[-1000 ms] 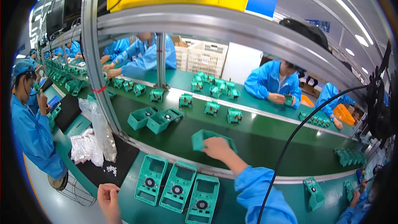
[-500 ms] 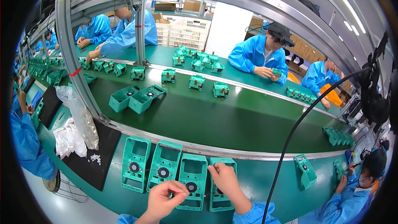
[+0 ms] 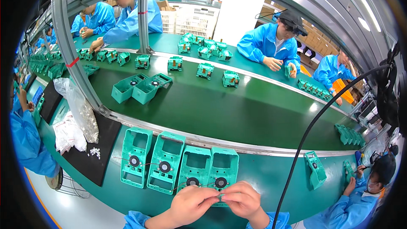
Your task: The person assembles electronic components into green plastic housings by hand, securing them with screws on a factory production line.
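Observation:
My left hand (image 3: pixel 193 203) and my right hand (image 3: pixel 241 199) meet fingertip to fingertip over the lower end of a green plastic housing (image 3: pixel 225 161), the rightmost of several in a row. Both hands pinch; whatever lies between the fingers is too small to make out. A round black fan (image 3: pixel 220 182) sits in that housing, just above my fingertips. Left of it, a second housing (image 3: pixel 195 154) stands side by side with it, its lower part hidden by my left hand. Two more housings, a middle one (image 3: pixel 167 138) and a leftmost one (image 3: pixel 136 144), hold fans with thin wires.
A black mat (image 3: pixel 91 165) at the left carries small white parts (image 3: pixel 95 152) and plastic bags (image 3: pixel 78 106). Beyond a metal rail runs a green conveyor (image 3: pixel 203 114) with assembled units. A black cable (image 3: pixel 296 152) hangs at my right. Co-workers in blue sit around the line.
My right hand has come down and left from the rightmost housing's upper edge, and my left hand has moved right to meet it. The two right-hand housings now sit closer together.

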The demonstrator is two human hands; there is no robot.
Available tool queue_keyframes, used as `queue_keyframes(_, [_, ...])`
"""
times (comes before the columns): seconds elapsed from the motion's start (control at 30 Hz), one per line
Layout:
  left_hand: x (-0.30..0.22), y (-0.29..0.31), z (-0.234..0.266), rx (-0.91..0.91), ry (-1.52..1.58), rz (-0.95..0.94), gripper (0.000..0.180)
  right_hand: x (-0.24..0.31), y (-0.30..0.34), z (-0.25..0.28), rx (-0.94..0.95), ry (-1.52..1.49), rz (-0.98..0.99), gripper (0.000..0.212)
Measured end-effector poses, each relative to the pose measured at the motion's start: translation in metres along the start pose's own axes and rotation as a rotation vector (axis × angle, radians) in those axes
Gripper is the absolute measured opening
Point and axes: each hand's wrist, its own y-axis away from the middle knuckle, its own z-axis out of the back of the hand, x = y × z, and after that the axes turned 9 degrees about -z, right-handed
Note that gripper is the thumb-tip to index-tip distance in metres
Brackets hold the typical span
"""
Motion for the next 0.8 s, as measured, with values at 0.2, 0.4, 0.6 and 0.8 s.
queue_keyframes(0.2, [-0.005,0.001,-0.010,0.002,0.087,0.005,0.017,-0.010,-0.004,0.015,0.062,0.054,0.113,0.020])
queue_keyframes(0.4, [-0.004,0.007,-0.016,0.011,0.170,0.061,0.016,-0.011,0.006,0.016,0.093,0.092,0.053,0.020])
queue_keyframes(0.6, [0.000,0.003,-0.020,0.072,0.279,0.195,0.011,-0.018,0.004,0.023,0.144,0.110,0.094,0.021])
queue_keyframes(0.8, [0.005,0.007,-0.021,0.127,0.264,0.223,0.017,-0.016,0.002,0.027,0.241,0.164,0.053,0.020])
